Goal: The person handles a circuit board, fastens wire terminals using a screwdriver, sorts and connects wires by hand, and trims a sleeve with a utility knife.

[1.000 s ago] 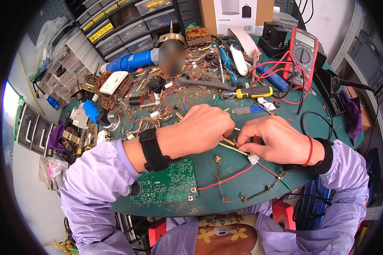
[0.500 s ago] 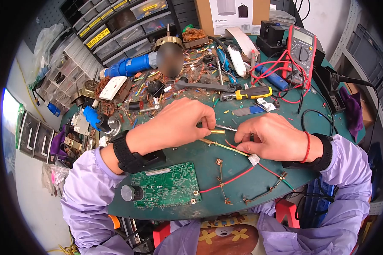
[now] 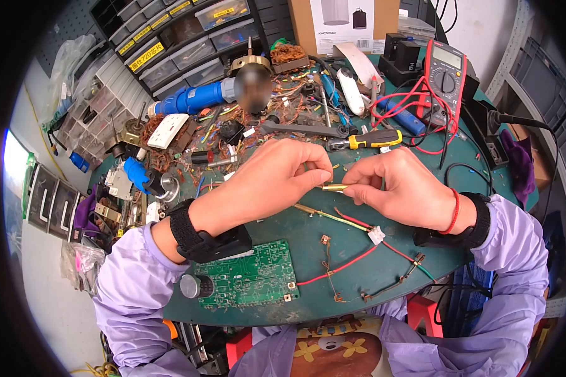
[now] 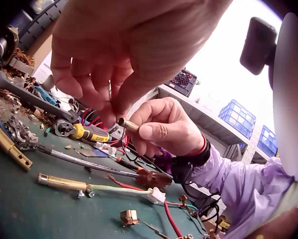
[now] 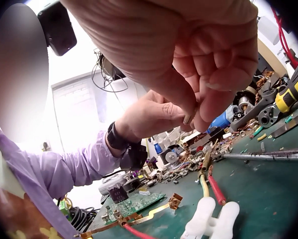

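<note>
My right hand pinches a short brass tube between thumb and forefinger. In the left wrist view the open end of that tube points toward my left hand. My left hand has its thumb and fingertips drawn together right at the tube's end; I cannot tell whether they pinch anything. Below lies another brass tube with small screws, fixed on a yellow-green wire. That wire and a red wire run into a white connector. A screwdriver lies on the mat.
A green circuit board lies near the front edge, with a red wire leading off. Thin copper strips lie right of it. Behind the hands are a ratchet with yellow handle, a multimeter, a blue plug and wire scraps.
The brass tube has passed from my left fingers to my right. My right hand has let go of the screwdriver and come up toward the left hand.
</note>
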### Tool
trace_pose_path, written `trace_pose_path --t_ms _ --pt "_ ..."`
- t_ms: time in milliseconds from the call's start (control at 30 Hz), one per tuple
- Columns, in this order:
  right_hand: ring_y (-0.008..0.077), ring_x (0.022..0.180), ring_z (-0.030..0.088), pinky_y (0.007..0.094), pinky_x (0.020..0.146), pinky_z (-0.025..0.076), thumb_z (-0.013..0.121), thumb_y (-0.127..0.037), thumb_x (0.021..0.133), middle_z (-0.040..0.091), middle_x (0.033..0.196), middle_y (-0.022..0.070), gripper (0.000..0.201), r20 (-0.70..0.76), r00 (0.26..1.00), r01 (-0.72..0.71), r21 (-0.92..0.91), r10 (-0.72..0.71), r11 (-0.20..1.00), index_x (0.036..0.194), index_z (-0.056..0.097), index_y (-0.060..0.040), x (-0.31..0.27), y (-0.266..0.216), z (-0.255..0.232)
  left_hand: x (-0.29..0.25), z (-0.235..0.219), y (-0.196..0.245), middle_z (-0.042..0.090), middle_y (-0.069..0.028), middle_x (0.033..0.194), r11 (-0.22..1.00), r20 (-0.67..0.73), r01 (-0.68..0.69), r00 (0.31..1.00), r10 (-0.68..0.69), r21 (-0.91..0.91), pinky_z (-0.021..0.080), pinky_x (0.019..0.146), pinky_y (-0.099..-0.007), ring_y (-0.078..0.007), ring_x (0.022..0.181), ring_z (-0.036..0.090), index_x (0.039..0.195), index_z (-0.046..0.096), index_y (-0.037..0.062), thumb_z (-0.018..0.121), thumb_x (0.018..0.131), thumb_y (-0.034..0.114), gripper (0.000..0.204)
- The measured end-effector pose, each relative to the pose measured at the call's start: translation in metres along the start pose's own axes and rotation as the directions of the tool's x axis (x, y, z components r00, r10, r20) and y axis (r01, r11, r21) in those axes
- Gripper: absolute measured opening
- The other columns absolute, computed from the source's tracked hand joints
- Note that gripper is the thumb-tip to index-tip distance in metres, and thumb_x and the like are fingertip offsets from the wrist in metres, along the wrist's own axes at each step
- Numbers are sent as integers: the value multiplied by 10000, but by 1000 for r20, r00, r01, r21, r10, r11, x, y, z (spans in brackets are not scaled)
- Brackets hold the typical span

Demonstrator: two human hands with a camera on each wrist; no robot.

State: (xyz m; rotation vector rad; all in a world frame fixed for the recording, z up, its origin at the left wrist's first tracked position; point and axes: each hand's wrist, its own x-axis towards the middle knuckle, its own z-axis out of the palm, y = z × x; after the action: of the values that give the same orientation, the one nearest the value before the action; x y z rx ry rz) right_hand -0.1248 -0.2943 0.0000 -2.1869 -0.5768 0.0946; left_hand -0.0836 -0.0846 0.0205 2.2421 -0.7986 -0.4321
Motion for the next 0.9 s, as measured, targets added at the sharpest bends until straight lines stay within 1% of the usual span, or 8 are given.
trace_pose_path --t_ms 100,200,333,433,500,733,800,900 --pt "258 565 622 364 543 463 660 -114 804 628 626 136 110 0 1000 -27 5 27 1000 829 687 -11 -1 -2 -1 1 3 -4 595 26 759 998 -11 -47 999 46 -48 405 577 -217 -14 691 504 897 626 -14 580 912 53 83" --pt "259 563 620 364 540 460 653 -115 808 624 622 139 113 1 1000 -15 -19 15 1000 832 687 -9 -2 -1 -1 -1 4 -1 597 12 783 996 -47 -82 996 80 -24 400 570 -226 -25 681 494 893 627 -11 594 902 60 78" --pt "234 556 623 353 537 464 647 -126 817 633 619 123 123 -5 1000 4 -30 -4 1000 820 687 -10 -2 3 -1 -5 1 9 580 5 763 998 -15 -34 999 35 59 400 568 -230 -44 655 487 897 634 6 638 868 63 64" --pt "200 548 627 340 535 470 643 -135 824 646 617 99 132 13 999 -39 60 38 997 806 687 -12 -1 3 -2 -7 3 8 567 -4 741 990 -25 -101 994 104 99 412 569 -241 -73 620 486 896 645 33 689 816 61 96" --pt "172 543 629 329 533 473 633 -139 834 651 609 76 142 33 997 -70 53 68 996 796 686 -13 -1 0 -3 -7 6 5 575 -22 737 959 -76 -211 971 228 192 430 569 -276 -110 624 520 875 656 49 719 777 61 118" --pt "154 528 616 327 526 471 613 -156 856 639 587 72 175 58 993 -109 89 104 990 794 687 -10 -2 -3 -3 -8 10 5 604 -83 763 917 -89 -238 956 279 320 462 592 -333 -207 677 586 837 657 41 716 764 69 98" --pt "144 521 607 326 523 470 617 -166 858 632 575 72 189 79 990 -120 82 113 989 788 686 -4 -2 -2 -4 -7 11 2 612 -93 771 892 -93 -300 933 349 338 467 603 -348 -248 703 598 838 655 37 699 776 66 81" --pt "127 517 592 315 518 463 616 -166 865 624 569 67 200 80 990 -124 105 116 987 778 682 1 -2 -2 -4 -7 11 1 619 -95 781 865 -83 -338 916 393 370 471 616 -359 -269 730 606 837 653 32 687 787 64 68"
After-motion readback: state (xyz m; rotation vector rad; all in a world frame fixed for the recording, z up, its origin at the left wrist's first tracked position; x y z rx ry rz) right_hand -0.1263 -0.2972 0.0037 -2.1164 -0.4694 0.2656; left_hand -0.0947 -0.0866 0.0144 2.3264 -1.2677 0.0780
